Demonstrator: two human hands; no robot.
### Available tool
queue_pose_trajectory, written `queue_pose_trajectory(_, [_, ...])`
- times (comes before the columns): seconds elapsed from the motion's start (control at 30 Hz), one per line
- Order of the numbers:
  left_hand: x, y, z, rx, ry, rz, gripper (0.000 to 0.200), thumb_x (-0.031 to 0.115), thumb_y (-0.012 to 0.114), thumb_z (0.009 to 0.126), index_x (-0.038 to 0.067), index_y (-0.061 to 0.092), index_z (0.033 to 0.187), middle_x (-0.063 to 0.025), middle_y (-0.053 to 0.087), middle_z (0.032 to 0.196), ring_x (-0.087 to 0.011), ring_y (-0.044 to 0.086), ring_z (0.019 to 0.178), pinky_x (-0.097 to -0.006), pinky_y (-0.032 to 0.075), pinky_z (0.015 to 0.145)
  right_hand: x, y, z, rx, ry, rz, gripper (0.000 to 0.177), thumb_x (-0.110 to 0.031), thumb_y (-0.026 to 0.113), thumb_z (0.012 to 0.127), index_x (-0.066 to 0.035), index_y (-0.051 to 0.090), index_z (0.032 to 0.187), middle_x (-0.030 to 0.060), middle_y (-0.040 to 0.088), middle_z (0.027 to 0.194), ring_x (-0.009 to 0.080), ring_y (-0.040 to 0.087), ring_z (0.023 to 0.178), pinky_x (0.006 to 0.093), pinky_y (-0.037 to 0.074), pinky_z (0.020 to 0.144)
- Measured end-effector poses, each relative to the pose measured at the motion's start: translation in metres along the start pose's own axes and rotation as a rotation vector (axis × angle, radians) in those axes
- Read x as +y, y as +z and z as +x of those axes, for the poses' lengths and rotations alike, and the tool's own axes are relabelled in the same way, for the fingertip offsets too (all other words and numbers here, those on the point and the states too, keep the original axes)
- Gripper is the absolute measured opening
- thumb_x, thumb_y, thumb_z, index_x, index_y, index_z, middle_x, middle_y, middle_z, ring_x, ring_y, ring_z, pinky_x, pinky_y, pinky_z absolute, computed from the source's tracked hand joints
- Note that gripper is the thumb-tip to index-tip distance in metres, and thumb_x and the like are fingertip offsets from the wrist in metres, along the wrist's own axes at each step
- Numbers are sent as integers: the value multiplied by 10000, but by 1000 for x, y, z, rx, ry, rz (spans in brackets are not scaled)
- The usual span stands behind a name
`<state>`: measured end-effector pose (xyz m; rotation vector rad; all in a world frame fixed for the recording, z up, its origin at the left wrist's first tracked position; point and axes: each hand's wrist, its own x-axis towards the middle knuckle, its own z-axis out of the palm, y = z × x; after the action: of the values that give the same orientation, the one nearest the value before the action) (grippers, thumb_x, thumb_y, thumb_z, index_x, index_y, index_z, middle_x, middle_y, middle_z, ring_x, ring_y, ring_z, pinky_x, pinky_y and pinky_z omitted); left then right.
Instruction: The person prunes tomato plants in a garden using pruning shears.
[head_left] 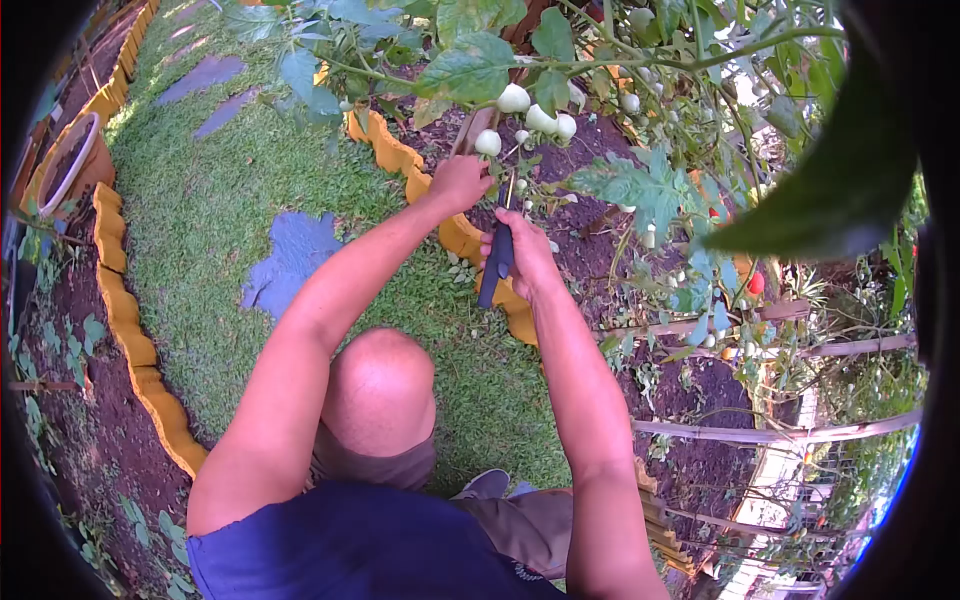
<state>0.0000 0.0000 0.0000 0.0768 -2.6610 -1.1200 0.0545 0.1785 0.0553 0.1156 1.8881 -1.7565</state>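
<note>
My right hand (pixel 525 250) is wrapped around the dark handles of pruning shears (pixel 497 265). Their narrow blades point up among the tomato stems. Close by on the left, my left hand (pixel 461 183) has its fingers closed at the plant, and whatever they pinch is hidden. Just above both hands hangs a cluster of pale green tomatoes (pixel 513 98), with one lower tomato (pixel 488 142) right over my left fingers. Tomato leaves (pixel 465 68) spread over the cluster.
Yellow scalloped edging (pixel 459 236) separates the grass (pixel 200 230) from the soil bed. Wooden poles (pixel 780 432) cross the plants at right, where a red tomato (pixel 756 283) hangs. A large blurred leaf (pixel 820 200) is near the camera. A blue-grey stepping stone (pixel 292 258) lies at left.
</note>
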Motion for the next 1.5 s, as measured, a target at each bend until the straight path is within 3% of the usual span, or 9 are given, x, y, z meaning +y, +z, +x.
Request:
queue_pose_trajectory(0.07, [-1, 5, -5, -60, -39, -51, 361, 347, 646, 897, 23, 628, 1053, -178, 672, 1066, -362, 655, 995, -481, 509, 851, 0, 0, 11, 64, -10, 60, 370, -420, 670, 919, -73, 608, 1032, 91, 644, 775, 177, 652, 628, 320, 521, 445])
queue_pose_trajectory(0.2, [5, -11, -6, 212, 101, 8, 315, 323, 693, 888, 9, 695, 876, -196, 700, 872, -392, 674, 888, -508, 510, 812, -23, 14, 21, 93, 15, 29, 342, -339, 630, 925, -24, 548, 1029, 114, 644, 824, 184, 637, 628, 367, 569, 522])
queue_pose_trajectory(0.7, [-1, -13, -1, 62, -80, 41, 245, 244, 700, 878, 7, 694, 941, -228, 703, 917, -425, 669, 919, -529, 506, 850, -15, 11, 41, 152, -190, -143, 290, -270, 681, 904, 14, 633, 874, 56, 609, 687, 129, 553, 520, 288, 443, 445])
queue_pose_trajectory(0.8, [-38, 18, 6, 263, 5, -380, 240, 183, 662, 876, 1, 670, 1032, -239, 701, 952, -434, 657, 966, -530, 501, 881, 4, 8, 42, 123, -289, 6, 307, -284, 710, 875, 16, 643, 865, 38, 604, 692, 117, 534, 519, 281, 423, 455])
queue_pose_trajectory(0.9, [-37, 15, 15, 212, -84, -195, 275, 122, 623, 873, 13, 641, 1124, -245, 698, 978, -441, 640, 1011, -539, 490, 905, -6, 7, 17, 168, -133, -133, 347, -304, 737, 838, 26, 667, 917, 27, 598, 702, 115, 522, 519, 273, 415, 458])
queue_pose_trajectory(1.03, [-34, 17, 21, 166, -13, -322, 293, 81, 590, 883, 98, 634, 1172, -131, 722, 1000, -288, 696, 924, -410, 529, 831, 5, 1, -7, 131, -101, -131, 381, -309, 743, 834, 40, 680, 974, 29, 604, 715, 110, 525, 549, 278, 420, 493])
queue_pose_trajectory(1.17, [13, -7, 16, -64, -273, -571, 341, 329, 673, 867, 108, 642, 1124, -71, 706, 1001, -182, 672, 859, -318, 508, 761, 23, -18, -19, 134, -80, -166, 367, -308, 754, 831, 33, 684, 947, 24, 606, 730, 106, 532, 588, 277, 431, 537])
queue_pose_trajectory(1.3, [-43, 70, 87, 51, -67, -443, 486, 488, 702, 833, 82, 663, 1097, -143, 710, 1016, -272, 689, 917, -395, 507, 769, 40, -37, -26, 175, -129, -234, 342, -298, 760, 824, 21, 682, 922, 15, 600, 730, 105, 529, 582, 280, 427, 522])
queue_pose_trajectory(1.5, [-54, 88, 102, 162, 198, 47, 449, 421, 504, 975, 75, 639, 1226, -135, 680, 1202, -340, 639, 1090, -473, 491, 957, 77, -66, -14, 109, -178, -197, 317, -291, 748, 832, 2, 686, 936, 14, 607, 728, 98, 535, 579, 271, 422, 517])
